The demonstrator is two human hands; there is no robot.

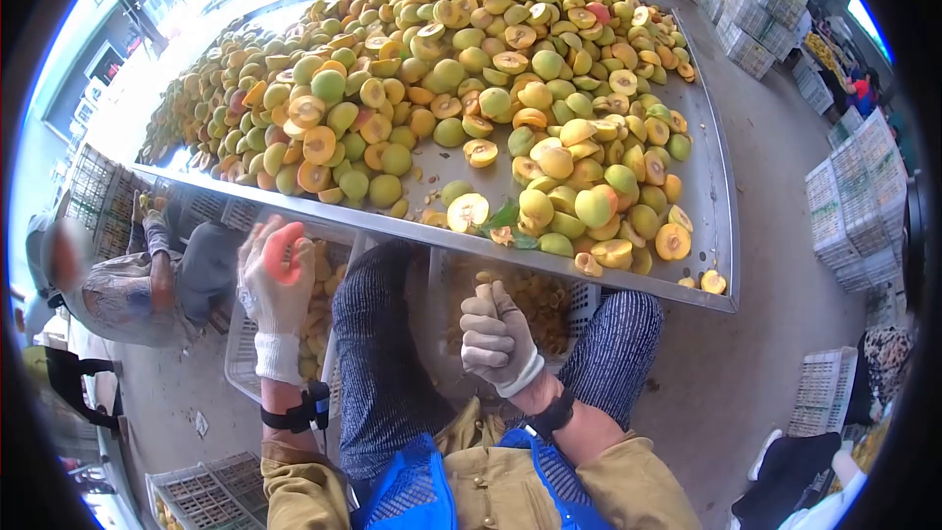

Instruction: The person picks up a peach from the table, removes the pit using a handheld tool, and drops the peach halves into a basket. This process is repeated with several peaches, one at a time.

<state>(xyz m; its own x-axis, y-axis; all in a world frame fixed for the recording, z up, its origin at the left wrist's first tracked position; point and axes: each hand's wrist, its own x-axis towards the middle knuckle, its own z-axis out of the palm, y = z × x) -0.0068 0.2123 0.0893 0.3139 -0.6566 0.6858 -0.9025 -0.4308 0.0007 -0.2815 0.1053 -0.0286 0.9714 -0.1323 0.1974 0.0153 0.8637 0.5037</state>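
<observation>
The left hand (277,273), gloved, has its fingers closed around a red-pink piece (284,253) just below the near edge of the metal counter (705,182). The right hand (498,339), also gloved, is curled with the thumb pressed over the fingers; a small brown piece (483,278) shows at its tip, but whether it is gripped I cannot tell. A heap of whole and halved fruit (392,69) covers much of the counter, with green leaves (503,216) near its front rim. That rim overhangs the left crate (238,365) and the middle crate (439,299), between the knees. A seated person (128,294) is at left; stacked crates (854,201) stand at right.
</observation>
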